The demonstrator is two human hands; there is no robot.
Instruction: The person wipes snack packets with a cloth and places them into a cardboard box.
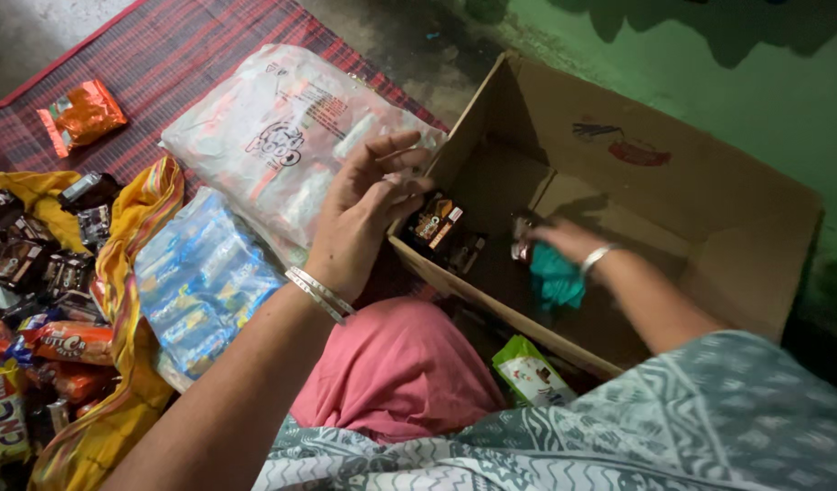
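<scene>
**Snack packets going into the cardboard box**

Packets are being loaded into the open cardboard box [709, 273], by the look of it. The right hand [564, 241] is reaching down inside the box, closing on a teal packet [557, 280] at the box floor; whether the fingers are fully gripping it or just setting it down is hard to tell, since the box interior is dim. The left hand [368, 218] is hovering at the near-left rim of the box, fingers loosely curled and holding nothing I can make out, just above some dark brown packets [441, 229] lying inside the near-left corner.

A next move would likely call for the left hand to be drawing from the supply to its left: a large clear bag of packets [273, 136], a blue multipack [196, 282], and the loose heap of snacks [37, 273] on the yellow cloth [132, 273]. A green pouch [528, 368] is lying near the knee, partly hidden by the box. The heap is cut off at the left edge.
</scene>
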